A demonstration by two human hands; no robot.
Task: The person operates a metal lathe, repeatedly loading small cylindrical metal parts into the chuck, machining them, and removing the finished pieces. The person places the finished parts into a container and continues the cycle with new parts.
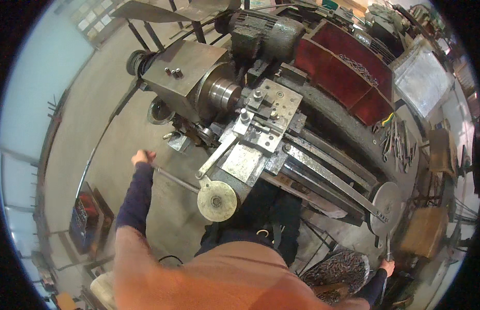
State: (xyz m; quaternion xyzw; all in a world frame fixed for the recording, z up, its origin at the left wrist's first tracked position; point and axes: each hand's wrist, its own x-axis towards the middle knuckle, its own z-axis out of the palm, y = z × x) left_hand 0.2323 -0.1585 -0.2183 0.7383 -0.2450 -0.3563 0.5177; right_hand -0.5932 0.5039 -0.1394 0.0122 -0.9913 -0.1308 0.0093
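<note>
My left hand [143, 157] closes its fingers round a lever [176, 179], my right hand [387, 266] round a rod [388, 249]; smooth turning seems best.

Left hand [143, 157] is wrapped around metal lever [175, 179] joined to brass-coloured disc [217, 200] | right hand [387, 267] is wrapped around rod [388, 249] below grey disc [388, 204] | metal parts [359, 70] are held in red tray [325, 70] | spanners [397, 144] are laid near tray | small pieces [343, 269] are heaped near right hand
</note>
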